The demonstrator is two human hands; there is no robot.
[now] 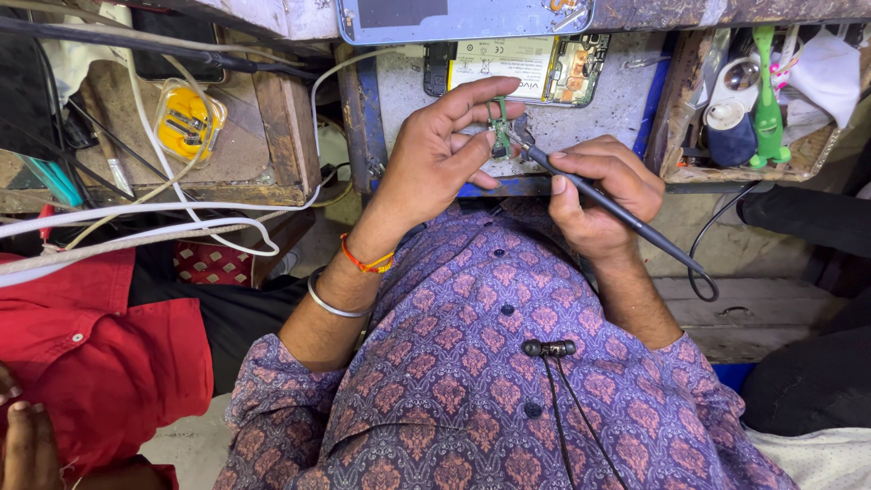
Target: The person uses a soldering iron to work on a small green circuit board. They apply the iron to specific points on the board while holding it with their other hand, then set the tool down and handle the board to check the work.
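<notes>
Cluttered and worn, the desk (pixel 626 100) runs across the top of the view, its grey surface scuffed and edged with blue. At the far left a person's red sleeve (pixel 91 354) fills the lower corner, with another hand (pixel 27 445) just showing at the bottom edge. Above it, white cables (pixel 163 213) cross a wooden tray (pixel 272 118) that holds a clear case with yellow parts (pixel 186 122).

Toward the middle, the wearer's left hand (pixel 435 150) reaches up from a purple patterned shirt (pixel 490 381), an orange thread band (pixel 363 263) and a metal bangle (pixel 331 304) on the wrist. Its grip is closed: thumb and fingertips pinch a small green circuit part (pixel 500 136), held just above the desk's front edge. Just behind that sits an opened phone (pixel 517 68) with its battery and board bared, and a pale blue back cover (pixel 463 18) lies at the top edge.

The right hand (pixel 599 195) is wrapped, pen-fashion, round a dark soldering iron (pixel 608 204), whose tip touches the green part. The iron's black cord (pixel 703 263) loops down at the right. Farther right, a wooden compartment (pixel 680 109) holds a green toothbrush-like tool (pixel 768 100), small round tins (pixel 726 113) and a white cloth (pixel 826 73).
</notes>
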